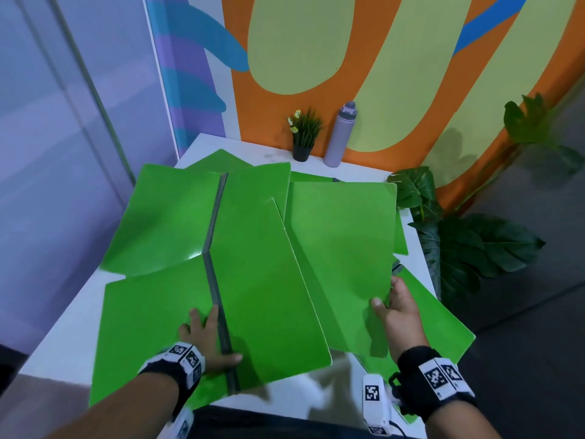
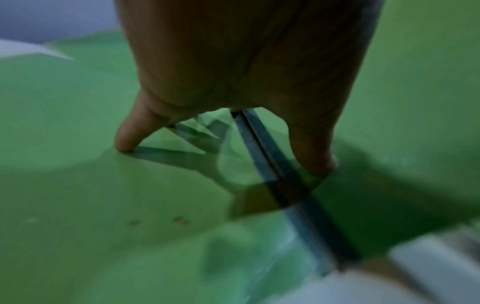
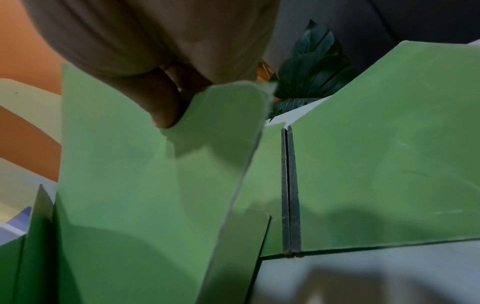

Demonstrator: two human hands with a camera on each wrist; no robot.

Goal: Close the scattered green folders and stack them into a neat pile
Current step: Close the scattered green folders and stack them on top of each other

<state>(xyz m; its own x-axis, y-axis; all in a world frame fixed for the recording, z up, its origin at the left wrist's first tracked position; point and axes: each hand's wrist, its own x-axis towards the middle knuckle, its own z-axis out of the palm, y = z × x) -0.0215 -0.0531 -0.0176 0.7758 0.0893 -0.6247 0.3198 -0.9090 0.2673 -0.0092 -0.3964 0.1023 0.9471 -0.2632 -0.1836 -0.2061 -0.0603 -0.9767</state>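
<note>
You are folding a lifted cover over while bracing the near open folder on the white table.

Keep swinging that cover toward its dark spine in one smooth arc, so the edges are meeting squarely. Your right hand is pinching the cover's near corner, thumb on top and fingers underneath. Your left hand is lying flat, fingers spread, pressing beside the near folder's grey spine. Other green folders are lying open and overlapping behind.

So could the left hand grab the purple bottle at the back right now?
Probably not without letting go. The left hand is pressing flat on the near open folder by its grey spine, and the purple bottle stands at the table's far edge, beyond the spread folders. Nothing blocks the way above them.
</note>
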